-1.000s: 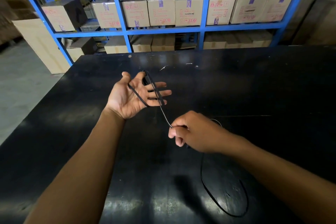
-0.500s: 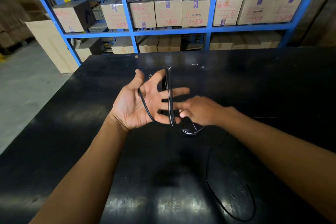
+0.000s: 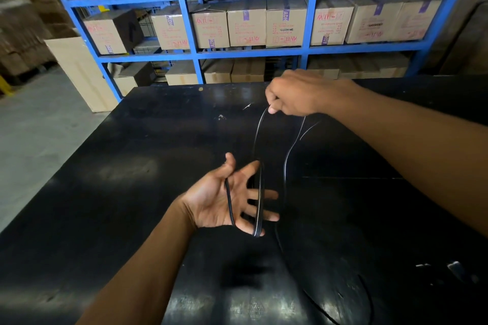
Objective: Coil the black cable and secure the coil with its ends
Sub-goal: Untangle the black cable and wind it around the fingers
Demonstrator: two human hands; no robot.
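Note:
A thin black cable (image 3: 260, 192) is looped around my left hand (image 3: 224, 200), which is held palm up with fingers spread over the black table (image 3: 132, 166). One strand crosses the palm near the thumb, and the others run over the fingers. My right hand (image 3: 293, 93) is raised farther back and pinches the cable between thumb and fingers. From there two strands hang down, one to the left hand and one to the slack lying on the table at the lower right (image 3: 367, 295).
Blue metal shelving (image 3: 195, 55) with several cardboard boxes (image 3: 247, 25) stands behind the table. A tall cardboard panel (image 3: 79, 71) leans at the left on the grey floor. The table's left edge runs diagonally.
My right hand has moved from beside the left hand's fingers up and away, pulling a length of cable out. My left hand sits lower in view.

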